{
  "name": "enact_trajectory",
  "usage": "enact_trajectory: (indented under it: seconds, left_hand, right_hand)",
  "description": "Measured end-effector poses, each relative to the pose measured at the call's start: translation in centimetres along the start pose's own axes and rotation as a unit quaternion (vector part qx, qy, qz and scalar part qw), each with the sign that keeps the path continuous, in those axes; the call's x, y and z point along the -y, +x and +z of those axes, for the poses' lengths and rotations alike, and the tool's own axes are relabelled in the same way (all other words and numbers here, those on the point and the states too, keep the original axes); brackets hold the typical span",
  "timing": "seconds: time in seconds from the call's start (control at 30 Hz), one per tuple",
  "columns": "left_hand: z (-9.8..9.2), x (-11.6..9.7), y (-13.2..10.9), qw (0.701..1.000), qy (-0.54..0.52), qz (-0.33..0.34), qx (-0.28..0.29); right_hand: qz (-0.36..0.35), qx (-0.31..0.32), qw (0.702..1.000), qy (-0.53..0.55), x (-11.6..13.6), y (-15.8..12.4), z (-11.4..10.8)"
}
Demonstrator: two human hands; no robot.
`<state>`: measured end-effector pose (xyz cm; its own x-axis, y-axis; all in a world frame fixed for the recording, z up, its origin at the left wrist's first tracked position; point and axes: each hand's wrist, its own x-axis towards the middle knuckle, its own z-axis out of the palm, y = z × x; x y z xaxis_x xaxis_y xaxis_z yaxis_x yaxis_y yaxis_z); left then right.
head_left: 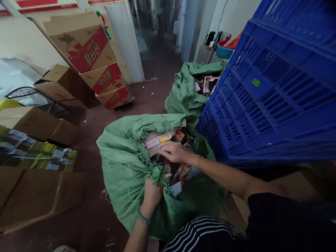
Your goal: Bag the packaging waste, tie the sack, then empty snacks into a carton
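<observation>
A bulging green woven sack [120, 150] stands right in front of me, its frayed mouth open. My left hand [153, 192] is closed around a bunched part of the sack's rim. Inside lie flattened or torn printed cartons, among them a pink and yellow one [160, 140] near the top. My right hand [174, 152] reaches in from the right with bent fingers, against or just over the cartons below the pink one. Whether anything is pinched in those fingers is hidden.
Stacked blue plastic crates [262, 105] rise close on the right. Behind stands a second green sack [181, 87] with similar cartons. Red-printed cardboard boxes [105, 80] are stacked at the back left; brown boxes [39, 192] and bundled packaging [39, 150] line the left. A doorway [160, 38] opens beyond.
</observation>
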<state>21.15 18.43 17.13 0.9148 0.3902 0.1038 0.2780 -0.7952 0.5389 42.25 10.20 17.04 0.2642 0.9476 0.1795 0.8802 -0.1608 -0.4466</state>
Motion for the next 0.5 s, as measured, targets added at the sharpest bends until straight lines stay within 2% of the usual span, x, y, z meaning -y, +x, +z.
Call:
enact_trajectory:
  seconds: [0.07,0.1,0.17,0.2,0.27,0.37,0.43,0.5]
  left_hand:
    - [1.1,-0.8,-0.3,0.996,0.077,0.036,0.041]
    - [1.6,-1.1,-0.4,0.990,0.124,0.048,0.043]
    - [2.5,-1.5,-0.6,0.979,0.193,0.055,0.021]
    - [2.7,-1.5,-0.7,0.976,0.211,0.055,0.010]
    - [2.9,-1.3,-0.9,0.973,0.225,0.042,0.015]
    - [2.4,-0.6,-1.5,0.980,0.195,0.000,0.050]
    - [1.5,-0.4,-2.1,0.990,0.132,-0.041,0.022]
    - [0.1,-0.7,-3.0,0.993,0.046,-0.088,-0.058]
  right_hand:
    - [0.144,-0.083,0.986,-0.032,-3.4,-0.8,-1.3]
    - [0.224,-0.100,0.968,-0.051,-5.3,-1.5,-1.6]
    - [0.339,-0.063,0.936,-0.074,-8.7,-2.9,-1.6]
    - [0.359,-0.020,0.930,-0.075,-9.9,-3.6,-1.4]
    - [0.363,0.040,0.928,-0.068,-11.4,-4.8,-0.9]
    - [0.349,0.022,0.934,-0.070,-12.0,-5.9,-2.0]
    - [0.325,-0.039,0.942,-0.080,-12.2,-6.5,-4.6]
    - [0.269,-0.161,0.948,-0.060,-12.7,-7.0,-8.0]
